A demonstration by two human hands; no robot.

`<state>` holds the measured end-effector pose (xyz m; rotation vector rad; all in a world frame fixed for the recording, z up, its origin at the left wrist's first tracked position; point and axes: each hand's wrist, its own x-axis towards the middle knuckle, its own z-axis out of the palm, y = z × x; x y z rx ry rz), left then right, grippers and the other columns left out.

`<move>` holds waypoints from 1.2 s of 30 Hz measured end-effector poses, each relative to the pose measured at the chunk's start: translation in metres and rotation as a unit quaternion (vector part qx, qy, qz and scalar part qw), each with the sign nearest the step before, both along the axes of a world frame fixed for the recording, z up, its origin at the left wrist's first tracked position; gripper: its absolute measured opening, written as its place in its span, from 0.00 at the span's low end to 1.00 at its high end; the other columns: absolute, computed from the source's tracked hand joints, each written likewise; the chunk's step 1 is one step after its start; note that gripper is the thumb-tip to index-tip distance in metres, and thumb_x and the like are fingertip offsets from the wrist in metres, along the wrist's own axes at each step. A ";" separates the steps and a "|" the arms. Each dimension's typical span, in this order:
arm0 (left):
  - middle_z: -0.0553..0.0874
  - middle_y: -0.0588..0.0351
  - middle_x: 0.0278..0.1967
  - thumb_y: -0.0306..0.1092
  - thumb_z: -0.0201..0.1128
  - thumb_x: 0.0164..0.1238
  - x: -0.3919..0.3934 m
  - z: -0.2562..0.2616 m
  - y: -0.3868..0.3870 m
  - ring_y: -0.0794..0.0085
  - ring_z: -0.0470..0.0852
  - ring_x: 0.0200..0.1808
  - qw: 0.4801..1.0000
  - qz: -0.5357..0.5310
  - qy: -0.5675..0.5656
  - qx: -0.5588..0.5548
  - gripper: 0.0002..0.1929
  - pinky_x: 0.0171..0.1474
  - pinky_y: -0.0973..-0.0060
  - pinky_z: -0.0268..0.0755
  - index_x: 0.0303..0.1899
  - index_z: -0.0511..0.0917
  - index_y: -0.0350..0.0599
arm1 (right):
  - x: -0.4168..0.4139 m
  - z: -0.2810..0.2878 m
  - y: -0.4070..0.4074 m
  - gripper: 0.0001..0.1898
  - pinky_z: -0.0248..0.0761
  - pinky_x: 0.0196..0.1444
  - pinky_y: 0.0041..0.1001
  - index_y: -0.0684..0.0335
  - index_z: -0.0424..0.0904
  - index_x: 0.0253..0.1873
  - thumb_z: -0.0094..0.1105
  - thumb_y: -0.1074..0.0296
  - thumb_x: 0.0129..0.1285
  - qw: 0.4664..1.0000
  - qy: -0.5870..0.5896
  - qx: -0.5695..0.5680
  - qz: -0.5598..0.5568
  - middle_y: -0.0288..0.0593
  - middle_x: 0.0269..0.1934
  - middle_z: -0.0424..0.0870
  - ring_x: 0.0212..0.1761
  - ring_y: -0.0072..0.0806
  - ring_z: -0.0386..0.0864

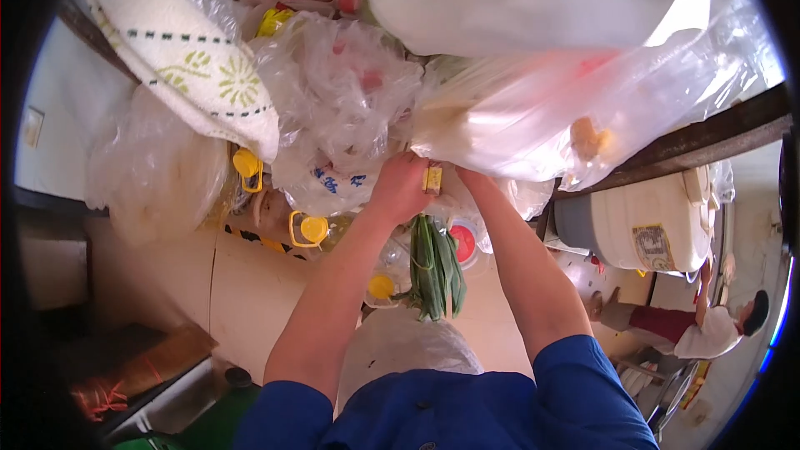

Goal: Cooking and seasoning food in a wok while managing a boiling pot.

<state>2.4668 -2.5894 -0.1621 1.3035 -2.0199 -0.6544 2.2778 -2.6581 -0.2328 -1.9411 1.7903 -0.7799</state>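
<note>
A bundle of long green leaves point(431, 269), probably scallions, hangs leaf ends down in front of me. My left hand point(406, 184) is closed at its upper part, beside a small yellow label point(432, 179). On the other side of the label is my right hand point(472, 176); its fingers are hidden under a large clear plastic bag point(500, 125), so its grip cannot be seen. A crumpled plastic bag point(337, 94) with blue writing and reddish contents lies just beyond my left hand.
Yellow-capped oil bottles point(312, 229) and a red-lidded jar point(462, 244) stand below the shelf. A patterned towel point(200, 69) hangs at left. At right are a dark shelf bar point(687, 137), a white plastic container point(637, 219) and another person point(687, 331).
</note>
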 end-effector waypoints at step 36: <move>0.84 0.49 0.54 0.50 0.52 0.81 -0.080 0.071 0.201 0.58 0.86 0.54 0.750 -0.120 0.350 0.549 0.27 0.55 0.63 0.81 0.69 0.67 0.39 | -0.109 0.181 0.383 0.19 0.82 0.54 0.32 0.72 0.74 0.59 0.58 0.85 0.64 0.775 -0.576 0.066 -0.251 0.46 0.49 0.84 0.49 0.33 0.85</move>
